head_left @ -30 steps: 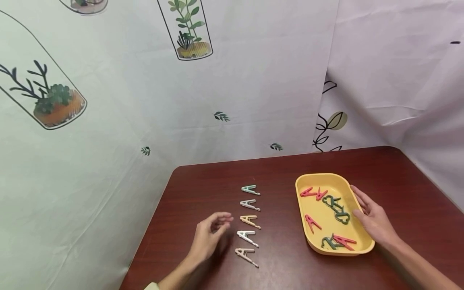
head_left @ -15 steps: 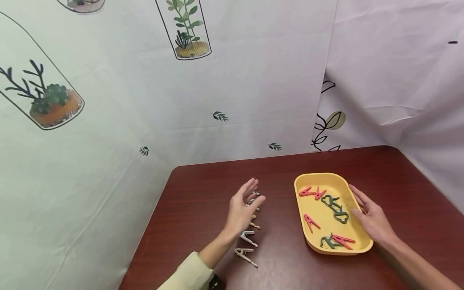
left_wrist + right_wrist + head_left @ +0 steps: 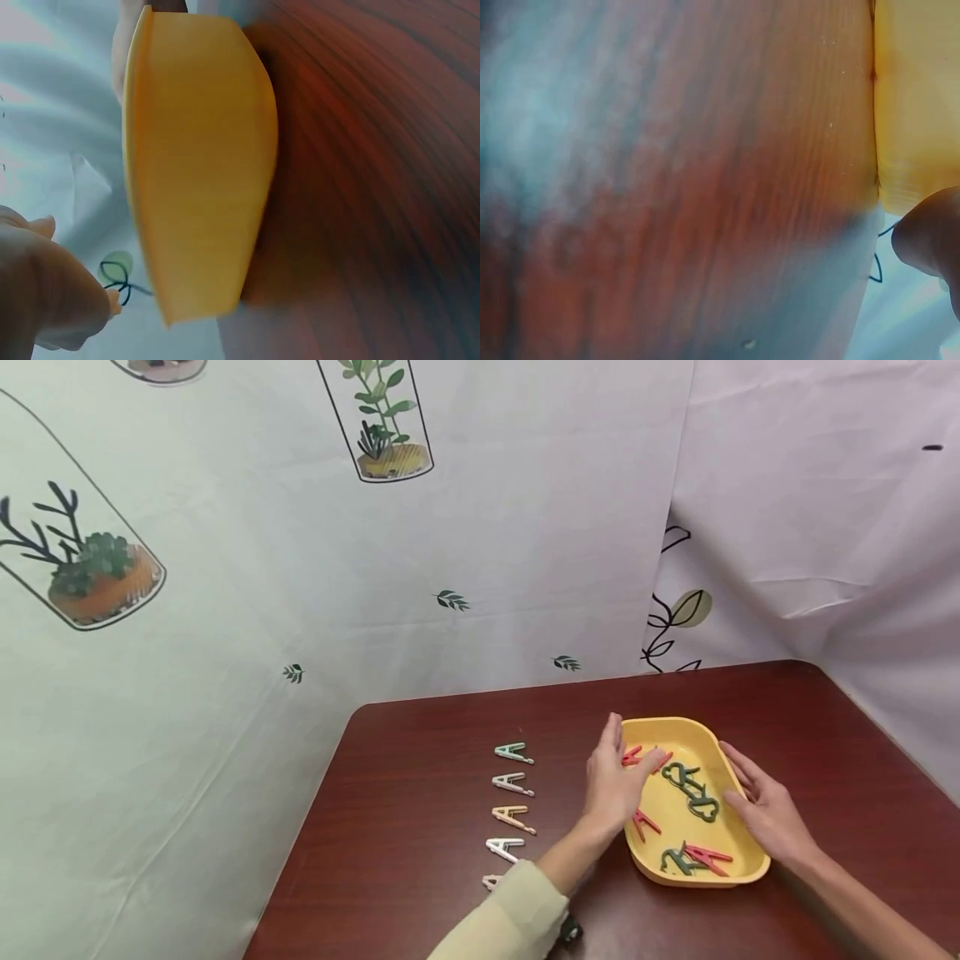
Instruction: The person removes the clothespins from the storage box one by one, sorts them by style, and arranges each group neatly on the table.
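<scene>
A yellow plastic tray stands on the dark red table, holding pink clothespins and dark green clips. On its right side my right hand grips the rim, thumb over the edge and fingers along the outer wall. My left hand is at the left rim, fingers extended and thumb apart, overlapping part of the tray and some pink pins. In the left wrist view the tray's outer wall faces the left hand. The right wrist view shows part of the right hand beside the wall.
Left of the tray, several clothespins lie in a column: a green one, a white one, a yellowish one and others nearer, partly behind the left sleeve. A printed cloth hangs behind the table.
My left hand has moved right, from beside the clothespin column, across it, to the tray's left rim. My right hand stays at the right rim, and the tray's contents look unchanged.
</scene>
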Motion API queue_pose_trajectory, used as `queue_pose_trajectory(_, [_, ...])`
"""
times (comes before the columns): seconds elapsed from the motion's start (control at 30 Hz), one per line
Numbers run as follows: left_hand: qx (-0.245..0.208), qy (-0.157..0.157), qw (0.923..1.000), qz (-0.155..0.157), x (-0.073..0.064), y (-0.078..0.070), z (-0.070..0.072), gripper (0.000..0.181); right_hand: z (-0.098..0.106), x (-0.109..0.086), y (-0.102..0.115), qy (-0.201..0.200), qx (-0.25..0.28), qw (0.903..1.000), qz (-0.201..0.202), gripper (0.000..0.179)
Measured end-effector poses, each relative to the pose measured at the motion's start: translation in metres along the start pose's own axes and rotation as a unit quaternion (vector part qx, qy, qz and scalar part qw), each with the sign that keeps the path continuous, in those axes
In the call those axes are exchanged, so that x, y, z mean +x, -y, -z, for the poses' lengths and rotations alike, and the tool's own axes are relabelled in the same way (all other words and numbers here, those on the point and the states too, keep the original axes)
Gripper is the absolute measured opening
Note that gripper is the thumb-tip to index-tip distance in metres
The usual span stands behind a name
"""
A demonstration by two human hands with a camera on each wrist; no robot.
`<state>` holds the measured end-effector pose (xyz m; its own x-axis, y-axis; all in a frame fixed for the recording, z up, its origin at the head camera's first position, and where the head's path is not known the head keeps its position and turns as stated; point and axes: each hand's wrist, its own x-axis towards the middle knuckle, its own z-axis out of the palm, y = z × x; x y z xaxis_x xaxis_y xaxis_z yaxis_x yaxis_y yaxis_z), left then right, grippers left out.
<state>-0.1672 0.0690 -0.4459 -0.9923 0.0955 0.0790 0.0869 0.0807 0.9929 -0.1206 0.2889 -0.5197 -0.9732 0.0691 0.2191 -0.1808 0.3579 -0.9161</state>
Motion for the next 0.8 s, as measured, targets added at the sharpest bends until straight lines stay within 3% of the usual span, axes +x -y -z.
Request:
queue_pose_trajectory(0.17, [-0.024, -0.038, 0.9982, 0.040, 0.002, 0.003, -0.031, 0.077, 0.000, -0.002, -0.001, -0.002, -0.002, 1.0000, -0.002, 0.067])
queue_pose_trajectory(0.33, [-0.023, -0.057, 0.9969, 0.050, 0.004, 0.011, -0.048, 0.071, 0.000, -0.001, 0.000, -0.004, -0.005, 1.0000, -0.001, 0.066])
queue_pose_trajectory(0.47, [-0.018, -0.043, 0.9970, 0.062, 0.005, 0.018, -0.054, 0.066, -0.001, 0.001, 0.000, -0.001, -0.006, 1.0000, -0.003, 0.066])
queue_pose_trajectory(0.8, [0.042, -0.002, 0.9953, 0.087, 0.010, 0.029, -0.062, 0.053, 0.001, 0.000, -0.001, -0.003, 0.004, 0.9999, 0.012, 0.067])
